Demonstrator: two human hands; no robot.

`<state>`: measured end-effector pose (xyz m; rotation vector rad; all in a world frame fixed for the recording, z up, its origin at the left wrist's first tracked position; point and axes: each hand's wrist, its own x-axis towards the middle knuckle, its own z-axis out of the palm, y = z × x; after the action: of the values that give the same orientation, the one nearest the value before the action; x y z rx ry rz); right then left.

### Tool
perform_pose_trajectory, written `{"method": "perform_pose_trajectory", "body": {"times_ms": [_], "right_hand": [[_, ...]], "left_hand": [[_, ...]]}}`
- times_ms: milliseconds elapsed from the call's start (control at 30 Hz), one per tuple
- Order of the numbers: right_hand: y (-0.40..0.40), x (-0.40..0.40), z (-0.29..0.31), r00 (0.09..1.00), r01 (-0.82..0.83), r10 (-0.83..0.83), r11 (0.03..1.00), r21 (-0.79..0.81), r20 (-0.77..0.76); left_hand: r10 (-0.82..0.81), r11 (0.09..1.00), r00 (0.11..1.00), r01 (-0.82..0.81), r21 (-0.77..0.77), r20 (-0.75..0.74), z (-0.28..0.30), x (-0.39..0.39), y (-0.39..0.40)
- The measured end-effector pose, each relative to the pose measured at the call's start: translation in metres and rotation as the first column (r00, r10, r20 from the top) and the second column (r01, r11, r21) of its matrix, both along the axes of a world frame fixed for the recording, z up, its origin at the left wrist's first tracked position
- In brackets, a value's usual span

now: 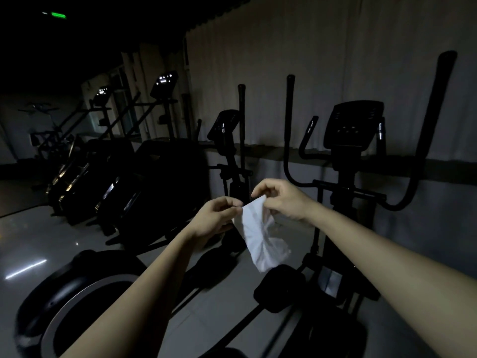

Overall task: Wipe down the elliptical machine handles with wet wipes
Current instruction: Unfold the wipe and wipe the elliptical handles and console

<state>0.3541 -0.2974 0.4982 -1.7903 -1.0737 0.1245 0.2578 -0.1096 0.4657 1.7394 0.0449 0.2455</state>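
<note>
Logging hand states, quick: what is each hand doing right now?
Left hand: fingers pinch the top edge of the white wet wipe.
Right hand: fingers pinch the same wipe's top edge; the rest hangs below.

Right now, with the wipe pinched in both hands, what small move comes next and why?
Probably finish spreading the wipe flat. The left hand and right hand pinch only its top edge, the rest hangs crumpled, and neither yet touches the tall right handle.
</note>
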Motion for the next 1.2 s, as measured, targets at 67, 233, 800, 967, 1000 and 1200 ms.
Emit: {"method": "perform_pose_trajectory", "body": {"times_ms": [67, 233, 800, 967, 1000, 1200], "right_hand": [[-0.004, 0.005, -0.004, 0.999, 0.037, -0.036, 0.999, 0.019, -0.041], [-0.011, 0.009, -0.009, 0.995, 0.074, -0.072, 0.997, 0.026, -0.063], [-0.023, -0.007, -0.011, 0.994, 0.067, -0.063, 0.997, 0.045, -0.094], [-0.029, -0.008, -0.012, 0.995, 0.058, -0.053, 0.997, 0.050, -0.090], [-0.031, -0.007, -0.012, 0.995, 0.070, -0.067, 0.997, 0.040, -0.075], [-0.045, -0.004, -0.011, 0.982, 0.139, -0.130, 0.988, 0.063, -0.135]], "left_hand": [[0.012, 1.000, 0.999, -0.011, -0.016, 0.036, 0.005, 0.001, -0.005], [0.020, 0.999, 0.997, -0.022, 0.029, 0.070, 0.013, 0.003, -0.017], [0.029, 0.966, 0.998, -0.044, 0.253, 0.064, 0.022, -0.003, -0.037], [-0.004, 0.974, 0.997, -0.013, 0.226, 0.073, 0.024, -0.008, -0.042], [-0.013, 0.981, 0.998, 0.000, 0.195, 0.063, 0.024, -0.009, -0.040], [-0.087, 0.996, 0.995, 0.088, -0.026, 0.045, 0.022, -0.014, -0.033]]}}
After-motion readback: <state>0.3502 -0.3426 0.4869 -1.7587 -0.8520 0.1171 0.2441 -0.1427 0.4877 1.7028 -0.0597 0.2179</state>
